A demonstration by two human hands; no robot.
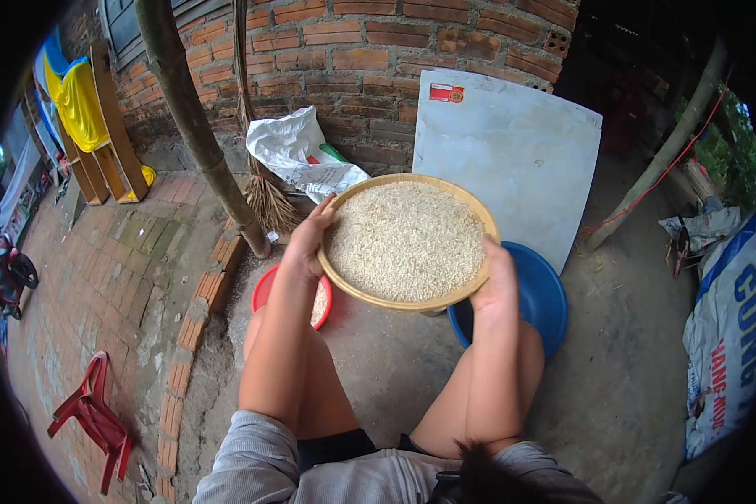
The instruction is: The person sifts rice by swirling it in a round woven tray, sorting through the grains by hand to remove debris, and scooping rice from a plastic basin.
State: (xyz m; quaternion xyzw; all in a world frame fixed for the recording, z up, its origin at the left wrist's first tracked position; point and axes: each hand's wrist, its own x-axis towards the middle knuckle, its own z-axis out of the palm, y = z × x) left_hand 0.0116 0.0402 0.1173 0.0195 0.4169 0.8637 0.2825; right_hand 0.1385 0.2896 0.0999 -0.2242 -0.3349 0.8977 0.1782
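Note:
A round, shallow tan winnowing basket (363,296) is held up in front of me, filled with a broad layer of pale grain (407,239) that looks like rice. My left hand (309,244) grips its left rim, and my right hand (497,277) grips the right rim, fingers partly hidden beneath. Under the basket's left side stands a red basin (263,288) with some pale grain in it. A larger blue basin (548,298) sits below on the right, partly covered by the basket and my right arm.
A pale board (512,143) leans against the brick wall (344,59). Nearby are a white sack (290,147), a straw broom (269,202) and a bamboo post (189,109). An overturned red plastic stool (97,416) lies at left; a large printed sack (731,336) is at right.

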